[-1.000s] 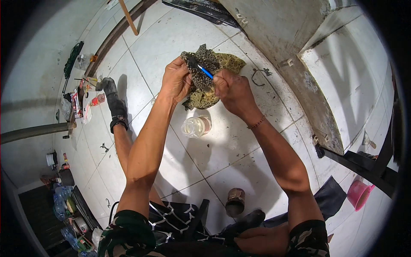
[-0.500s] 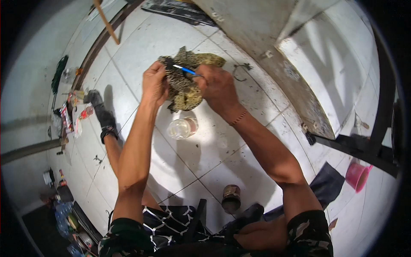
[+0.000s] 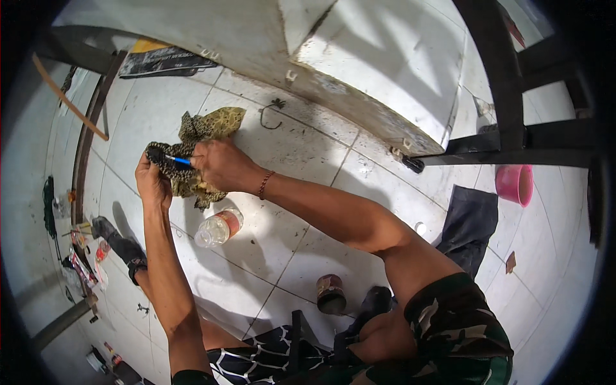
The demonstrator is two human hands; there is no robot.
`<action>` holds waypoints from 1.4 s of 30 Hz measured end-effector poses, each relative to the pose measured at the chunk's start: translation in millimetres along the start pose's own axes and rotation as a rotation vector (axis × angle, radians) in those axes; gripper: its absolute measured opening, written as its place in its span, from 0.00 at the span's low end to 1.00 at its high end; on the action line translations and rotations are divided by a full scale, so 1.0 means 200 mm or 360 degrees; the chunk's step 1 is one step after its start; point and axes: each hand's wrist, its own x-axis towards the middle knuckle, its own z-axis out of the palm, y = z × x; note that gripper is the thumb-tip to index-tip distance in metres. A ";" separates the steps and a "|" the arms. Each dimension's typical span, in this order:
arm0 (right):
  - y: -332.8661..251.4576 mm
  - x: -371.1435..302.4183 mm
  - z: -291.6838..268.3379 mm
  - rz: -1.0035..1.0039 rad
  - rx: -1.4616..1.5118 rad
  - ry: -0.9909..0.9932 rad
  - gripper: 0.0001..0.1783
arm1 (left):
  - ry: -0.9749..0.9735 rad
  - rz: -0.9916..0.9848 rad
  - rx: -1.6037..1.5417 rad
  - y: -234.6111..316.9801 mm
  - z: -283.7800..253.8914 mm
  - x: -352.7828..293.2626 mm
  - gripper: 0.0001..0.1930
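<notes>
My left hand [image 3: 154, 181] pinches the left end of a yellowish, black-speckled piece with a scaly, bumpy surface [image 3: 217, 122]; its exact kind is unclear. Closed round a thin blue-handled paintbrush [image 3: 181, 160] is my right hand [image 3: 221, 165], over the middle of that piece. The brush tip meets a dark patch near my left fingers. Just below stands a clear jar [image 3: 221, 228] with a reddish label. Closer to my legs is a small dark jar [image 3: 330, 294].
A pale ledge [image 3: 359, 106] runs along the far side, with a dark metal frame [image 3: 507, 147] at right. A pink bucket [image 3: 514, 185] and a dark cloth [image 3: 470, 221] are on the right. Small litter [image 3: 83, 256] lies by the left wall; a wooden stick [image 3: 70, 99] leans beyond.
The whole view has swung, so my hands and the speckled piece appear further left and lower. Both hands keep their holds, the brush tip still at the piece's dark left part.
</notes>
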 end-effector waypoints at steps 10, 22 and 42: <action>-0.16 0.00 -0.24 0.0342 -0.0040 -0.0090 0.12 | -0.0186 -0.0104 0.0227 0.04 0.07 0.03 0.07; -0.01 -0.50 -0.62 0.0563 -0.0481 -0.0544 0.05 | 0.0131 -0.0078 0.0517 0.14 0.02 0.03 0.04; -0.09 -1.49 -0.86 0.1075 -0.0643 -0.0092 0.07 | 0.0198 -0.0031 0.1884 -0.05 -0.01 0.23 0.27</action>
